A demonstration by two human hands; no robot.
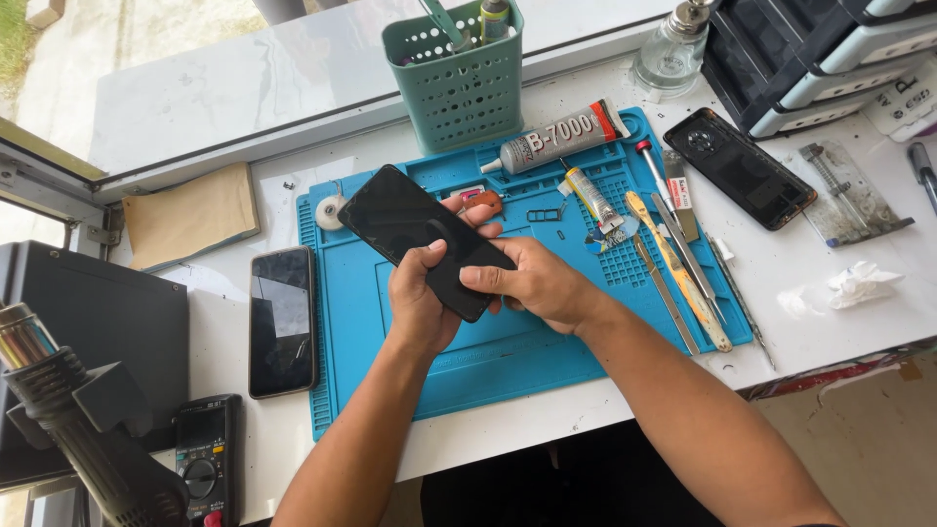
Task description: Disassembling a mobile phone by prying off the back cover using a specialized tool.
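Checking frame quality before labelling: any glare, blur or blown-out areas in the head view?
Head view: daylight, hard and bright from the window side; the white ledge at top left is nearly washed out. The dark phone in both hands reflects faintly, and the second phone lying left of the blue mat shows sky glare. The hot-air gun at bottom left is soft, too close. The hands look sharp.

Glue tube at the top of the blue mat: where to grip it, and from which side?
Probably grip the grey glue tube across its flat middle body, coming straight down from above. It lies on its side on the blue mat, nozzle pointing left and red-banded end right, so its long edges face up and down the picture. The green basket crowds the nozzle end; the body's edges look free.
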